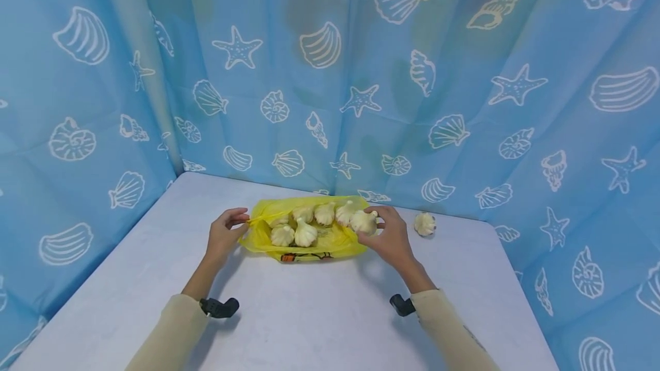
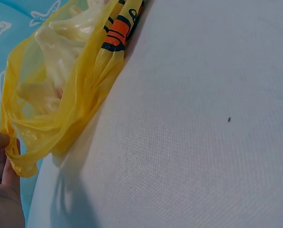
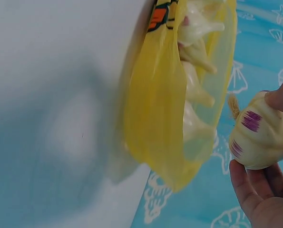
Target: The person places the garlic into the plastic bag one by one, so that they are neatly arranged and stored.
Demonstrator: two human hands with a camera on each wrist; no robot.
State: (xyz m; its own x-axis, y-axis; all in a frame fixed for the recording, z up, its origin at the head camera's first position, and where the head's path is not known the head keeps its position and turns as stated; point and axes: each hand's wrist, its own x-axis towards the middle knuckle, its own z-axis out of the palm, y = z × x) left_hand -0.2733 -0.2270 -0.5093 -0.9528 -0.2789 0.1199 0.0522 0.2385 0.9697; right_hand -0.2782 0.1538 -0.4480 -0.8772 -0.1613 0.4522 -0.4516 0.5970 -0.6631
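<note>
A yellow plastic bag (image 1: 330, 248) lies on the table with its mouth spread, several garlic bulbs (image 1: 306, 233) inside it. My left hand (image 1: 223, 235) pinches the bag's left edge between thumb and fingers; the left wrist view shows the yellow film (image 2: 24, 156) caught there. Over the bag's right end, my right hand (image 1: 390, 238) grips one garlic bulb (image 1: 364, 222). In the right wrist view this bulb (image 3: 260, 135) shows purple streaks and a tuft of roots, held apart from the bag. Another garlic bulb (image 1: 425, 224) lies on the table right of that hand.
The white table (image 1: 309, 314) runs up to a blue curtain (image 1: 330, 102) printed with shells and starfish, behind and at both sides. Black wrist cameras (image 1: 219, 307) sit at both cuffs.
</note>
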